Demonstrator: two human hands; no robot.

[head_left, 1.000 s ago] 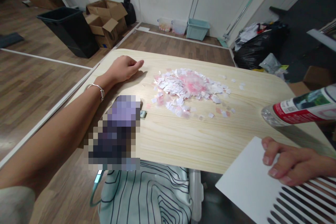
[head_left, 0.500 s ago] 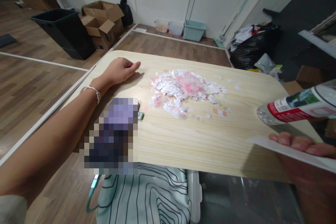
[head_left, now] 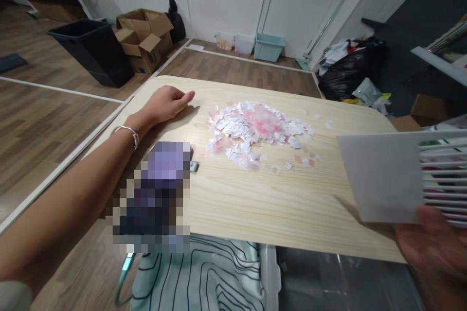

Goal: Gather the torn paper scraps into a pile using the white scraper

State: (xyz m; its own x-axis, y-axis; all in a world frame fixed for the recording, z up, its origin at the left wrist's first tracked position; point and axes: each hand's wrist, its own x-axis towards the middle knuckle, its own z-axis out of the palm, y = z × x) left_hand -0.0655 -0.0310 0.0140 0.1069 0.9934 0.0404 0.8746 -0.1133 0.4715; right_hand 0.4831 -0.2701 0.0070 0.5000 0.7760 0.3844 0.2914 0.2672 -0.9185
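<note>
My left hand (head_left: 168, 103) rests on its side on the pale wooden table (head_left: 292, 204), fingers curled in and thumb pointing right; nothing shows in it. To its right lies a heap of small white and pink paper scraps (head_left: 233, 124). At the right edge, my right hand (head_left: 434, 240) grips a thin white sheet (head_left: 383, 175) by its lower side. Parallel slits cut the sheet's right part, and bits of red and green show through them. The bottle behind it is mostly hidden. A blurred-out phone-like object (head_left: 170, 160) lies beside my left forearm.
Striped cloth (head_left: 197, 277) covers my lap, with a clear plastic bin (head_left: 272, 277) beside it. A cable (head_left: 122, 277) hangs at the left. Beyond the table stand a black trash bin (head_left: 91, 51), cardboard boxes (head_left: 146, 39), a teal tub (head_left: 269, 47) and a black bag (head_left: 339, 75).
My right hand has turned the white sheet from nearly edge-on to face me and raised it, so it now covers most of the bottle. My left hand has stayed put.
</note>
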